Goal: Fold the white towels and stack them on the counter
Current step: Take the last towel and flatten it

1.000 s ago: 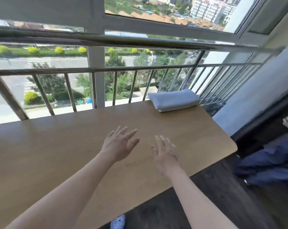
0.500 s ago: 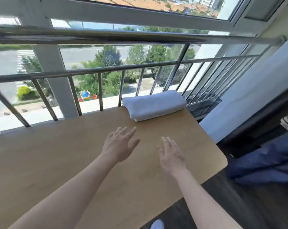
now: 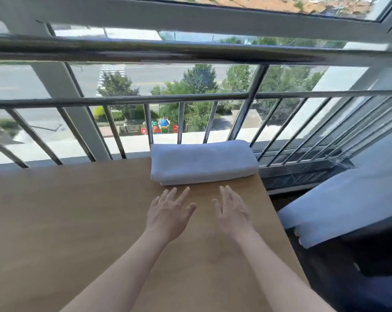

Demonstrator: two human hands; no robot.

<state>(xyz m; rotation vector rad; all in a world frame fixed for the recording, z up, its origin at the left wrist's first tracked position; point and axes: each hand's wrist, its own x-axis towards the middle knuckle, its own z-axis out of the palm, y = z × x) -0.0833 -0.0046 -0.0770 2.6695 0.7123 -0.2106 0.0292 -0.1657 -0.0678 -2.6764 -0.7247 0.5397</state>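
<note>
A folded white towel (image 3: 203,162) lies at the far edge of the wooden counter (image 3: 66,221), against the window railing. My left hand (image 3: 169,213) and my right hand (image 3: 233,212) hover side by side over the counter just in front of the towel. Both have straight, spread fingers and hold nothing. The fingertips stop a little short of the towel's near edge.
A metal railing (image 3: 190,97) and a window frame stand right behind the counter. The counter's right edge drops off to a dark floor. A pale sheet-like surface (image 3: 348,199) and dark blue cloth (image 3: 384,296) lie to the right.
My view has moved in and to the right, bringing the towel closer. Both hands have reached forward, and their fingertips are now near the towel's front edge.
</note>
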